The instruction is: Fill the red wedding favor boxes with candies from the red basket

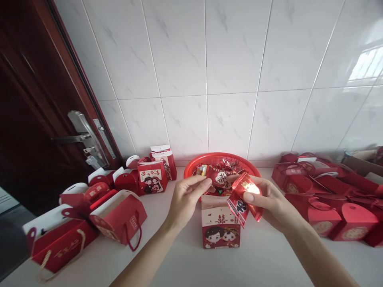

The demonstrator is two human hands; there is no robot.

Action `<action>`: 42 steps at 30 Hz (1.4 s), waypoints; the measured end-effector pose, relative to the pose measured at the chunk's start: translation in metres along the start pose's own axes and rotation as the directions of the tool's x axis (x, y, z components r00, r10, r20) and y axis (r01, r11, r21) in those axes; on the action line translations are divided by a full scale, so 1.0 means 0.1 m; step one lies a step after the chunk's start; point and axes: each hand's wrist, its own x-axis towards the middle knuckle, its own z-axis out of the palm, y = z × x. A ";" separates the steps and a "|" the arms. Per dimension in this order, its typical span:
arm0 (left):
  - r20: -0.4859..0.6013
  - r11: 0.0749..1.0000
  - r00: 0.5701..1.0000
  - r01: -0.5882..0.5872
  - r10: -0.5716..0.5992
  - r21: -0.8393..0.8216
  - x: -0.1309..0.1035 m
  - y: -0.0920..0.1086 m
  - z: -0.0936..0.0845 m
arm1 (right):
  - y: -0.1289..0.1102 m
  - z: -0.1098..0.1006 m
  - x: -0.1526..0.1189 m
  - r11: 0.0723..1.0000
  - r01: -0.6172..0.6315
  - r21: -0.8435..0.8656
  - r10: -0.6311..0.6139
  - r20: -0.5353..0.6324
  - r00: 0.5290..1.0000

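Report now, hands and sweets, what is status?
Left hand pinching red packet; right hand gripping red-wrapped sweets. Cartoon-printed box below, basket behind.

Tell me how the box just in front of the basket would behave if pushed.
The box looks like thin card, so probably light and easily dented. Its flat base on the smooth counter suggests sliding rather than rolling.

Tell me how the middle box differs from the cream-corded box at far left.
The middle box shows cartoon faces; the cream-corded box shows faint writing.
The middle box has no visible cord; the cream-corded box has one.
Both have red on them.
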 end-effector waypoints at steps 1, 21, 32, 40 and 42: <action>0.006 1.000 1.000 0.008 -0.008 -0.010 0.00 0.00 0.00 | -0.01 -0.01 0.00 1.000 0.001 -0.006 -0.001 -0.002 1.000; 0.148 0.981 0.988 0.076 -0.050 -0.176 -0.03 0.04 0.01 | -0.09 -0.05 -0.06 0.968 0.022 -0.252 -0.006 0.063 0.998; 0.086 0.995 0.996 -0.006 0.015 -0.103 0.00 0.01 0.00 | -0.14 -0.15 -0.07 0.957 0.047 -0.287 -0.100 -0.173 0.980; 0.048 0.995 0.997 -0.052 0.056 -0.080 -0.01 0.00 0.00 | -0.13 -0.12 -0.05 0.929 0.049 -0.368 -0.146 -0.242 0.959; 0.040 0.995 0.998 -0.054 0.057 -0.081 -0.01 0.00 0.01 | -0.13 -0.11 -0.05 0.924 0.034 -0.382 -0.130 -0.229 0.965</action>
